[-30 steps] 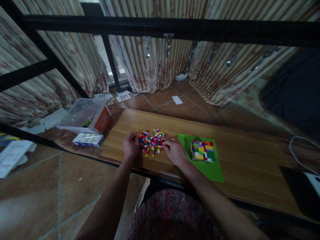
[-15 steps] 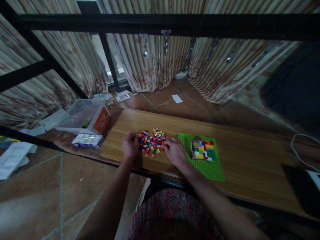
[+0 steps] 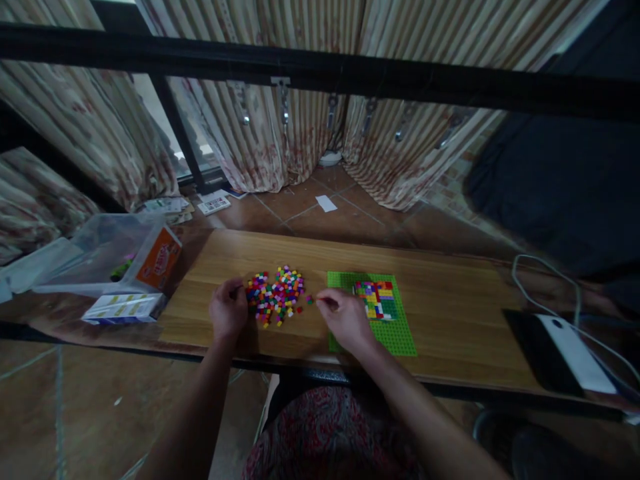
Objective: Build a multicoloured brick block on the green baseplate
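A heap of small colourful toy bricks [image 3: 277, 293] lies on the wooden board. At its left edge rests my left hand [image 3: 229, 312], fingers curled; whatever is in them is hidden. My right hand [image 3: 347, 320] is just right of the heap, thumb and forefinger pinched on a tiny reddish brick [image 3: 320, 299]. A couple of loose bricks [image 3: 309, 300] lie between the heap and those fingertips. Partly under my right hand is a green studded baseplate [image 3: 400, 340]. On it stands a block built of multicoloured bricks [image 3: 383, 300], its left side close to my knuckles.
A clear plastic bin [image 3: 100, 247] with an orange label stands left of the wooden board [image 3: 450, 320], with a white-and-blue carton [image 3: 124, 308] in front of it. At the right end lie a black-and-white flat object [image 3: 565, 353] and a white cable [image 3: 525, 287]. A dark metal bar [image 3: 310, 67] crosses above.
The view has swung right, so everything sits further left. My right hand has drawn away from the heap towards the baseplate, with the reddish brick pinched. My left hand stays beside the heap.
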A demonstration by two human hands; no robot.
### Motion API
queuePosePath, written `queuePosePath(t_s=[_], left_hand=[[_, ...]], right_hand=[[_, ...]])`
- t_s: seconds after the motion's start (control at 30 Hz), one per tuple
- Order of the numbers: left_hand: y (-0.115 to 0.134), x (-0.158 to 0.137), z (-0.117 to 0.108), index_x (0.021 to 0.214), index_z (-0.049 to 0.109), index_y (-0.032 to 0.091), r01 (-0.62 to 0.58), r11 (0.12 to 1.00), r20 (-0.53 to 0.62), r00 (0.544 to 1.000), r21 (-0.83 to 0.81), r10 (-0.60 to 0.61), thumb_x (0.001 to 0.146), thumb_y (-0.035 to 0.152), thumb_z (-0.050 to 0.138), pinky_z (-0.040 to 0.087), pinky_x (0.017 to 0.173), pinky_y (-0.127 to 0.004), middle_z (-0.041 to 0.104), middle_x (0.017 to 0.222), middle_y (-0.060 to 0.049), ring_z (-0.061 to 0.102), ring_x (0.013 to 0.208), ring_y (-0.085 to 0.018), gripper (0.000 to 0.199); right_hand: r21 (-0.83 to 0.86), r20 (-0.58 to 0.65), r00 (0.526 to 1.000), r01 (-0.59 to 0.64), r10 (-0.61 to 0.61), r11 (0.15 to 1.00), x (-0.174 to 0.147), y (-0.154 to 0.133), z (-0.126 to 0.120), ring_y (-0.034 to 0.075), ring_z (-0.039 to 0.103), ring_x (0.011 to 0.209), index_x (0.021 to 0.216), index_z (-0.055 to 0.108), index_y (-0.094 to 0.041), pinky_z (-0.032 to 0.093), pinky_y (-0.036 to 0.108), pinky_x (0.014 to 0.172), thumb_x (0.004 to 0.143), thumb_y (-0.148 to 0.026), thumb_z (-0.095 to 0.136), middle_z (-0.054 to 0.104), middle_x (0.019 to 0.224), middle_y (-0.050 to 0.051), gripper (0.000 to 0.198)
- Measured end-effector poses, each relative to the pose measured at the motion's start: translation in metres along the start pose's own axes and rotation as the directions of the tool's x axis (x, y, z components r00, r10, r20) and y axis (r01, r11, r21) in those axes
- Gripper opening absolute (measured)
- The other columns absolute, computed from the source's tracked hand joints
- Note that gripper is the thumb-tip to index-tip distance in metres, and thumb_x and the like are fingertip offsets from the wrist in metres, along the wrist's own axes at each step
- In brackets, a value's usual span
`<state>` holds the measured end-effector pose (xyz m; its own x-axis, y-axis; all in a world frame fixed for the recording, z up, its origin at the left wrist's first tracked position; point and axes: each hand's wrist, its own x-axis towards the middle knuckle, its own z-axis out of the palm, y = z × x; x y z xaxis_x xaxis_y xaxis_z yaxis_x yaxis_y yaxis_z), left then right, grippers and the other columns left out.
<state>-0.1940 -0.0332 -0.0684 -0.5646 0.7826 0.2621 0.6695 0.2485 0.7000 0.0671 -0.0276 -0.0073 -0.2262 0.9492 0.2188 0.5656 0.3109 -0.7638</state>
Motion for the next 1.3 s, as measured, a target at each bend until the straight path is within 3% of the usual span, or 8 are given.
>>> queuePosePath(t_s=[0.13,0.27,0.37,0.57,0.93,1.17,1.3], left_hand=[[0.000,0.000,-0.001,0.096,0.070,0.017,0.001,0.999,0.004,1.000,0.045,-0.002,0.080,0.032,0.052,0.052,0.082,-0.034,0.072,0.094,-0.008,0.066,0.087,-0.022,0.029],[0.001,0.001,-0.001,0.096,0.070,0.017,0.003,0.998,0.007,1.000,0.060,-0.004,0.080,0.033,0.052,0.052,0.082,-0.034,0.072,0.094,-0.009,0.065,0.086,-0.022,0.029],[0.002,0.001,-0.002,0.095,0.070,0.017,-0.005,0.999,0.012,1.000,0.050,0.004,0.079,0.032,0.052,0.052,0.082,-0.034,0.072,0.093,-0.009,0.065,0.086,-0.022,0.028],[-0.001,0.001,-0.001,0.097,0.069,0.018,-0.003,0.999,0.009,1.000,0.049,0.003,0.080,0.032,0.052,0.052,0.082,-0.034,0.072,0.093,-0.008,0.065,0.086,-0.022,0.028],[-0.002,0.001,0.001,0.097,0.070,0.018,0.008,1.000,0.009,1.000,0.022,-0.008,0.079,0.033,0.052,0.052,0.081,-0.033,0.072,0.094,-0.008,0.065,0.087,-0.022,0.029],[0.001,0.000,-0.001,0.096,0.070,0.019,0.011,0.999,0.005,1.000,0.034,-0.012,0.080,0.035,0.052,0.052,0.081,-0.033,0.072,0.094,-0.008,0.065,0.085,-0.021,0.029],[0.004,-0.001,-0.003,0.097,0.069,0.018,0.005,1.000,0.013,1.000,0.029,-0.005,0.080,0.034,0.051,0.052,0.081,-0.033,0.072,0.095,-0.008,0.065,0.087,-0.022,0.029]], right_hand=[[0.090,-0.136,0.988,-0.057,0.069,0.994,-0.007,0.020,-0.046,0.018,0.066,0.080,0.088,0.072,-0.021,0.050,0.029,0.073,0.086,-0.030,0.056,0.072,0.088,0.004,0.018],[-0.031,-0.193,0.975,-0.118,0.110,0.993,-0.009,0.048,-0.085,0.020,0.066,0.085,0.092,0.073,-0.020,0.050,0.034,0.080,0.086,-0.032,0.052,0.072,0.095,0.007,0.025],[-0.123,-0.213,0.972,-0.123,0.095,0.985,-0.010,0.062,-0.099,0.022,0.066,0.085,0.092,0.073,-0.019,0.049,0.035,0.080,0.085,-0.032,0.049,0.072,0.092,0.008,0.027],[-0.219,-0.187,0.977,-0.144,0.103,0.965,-0.004,0.071,-0.097,0.021,0.064,0.079,0.088,0.071,-0.019,0.048,0.033,0.075,0.086,-0.032,0.048,0.070,0.086,0.008,0.027],[-0.417,-0.077,0.997,-0.057,0.027,0.907,0.008,0.068,-0.096,0.019,0.059,0.081,0.079,0.069,-0.020,0.043,0.031,0.077,0.087,-0.025,0.047,0.065,0.085,0.006,0.024],[-0.390,-0.145,0.987,-0.120,0.067,0.913,0.014,0.072,-0.095,0.017,0.057,0.074,0.074,0.068,-0.022,0.043,0.030,0.072,0.081,-0.025,0.055,0.064,0.081,0.003,0.016],[-0.310,-0.212,0.970,-0.178,0.114,0.934,0.015,0.082,-0.094,0.018,0.059,0.077,0.082,0.070,-0.021,0.046,0.032,0.075,0.077,-0.033,0.060,0.068,0.088,0.004,0.017]])
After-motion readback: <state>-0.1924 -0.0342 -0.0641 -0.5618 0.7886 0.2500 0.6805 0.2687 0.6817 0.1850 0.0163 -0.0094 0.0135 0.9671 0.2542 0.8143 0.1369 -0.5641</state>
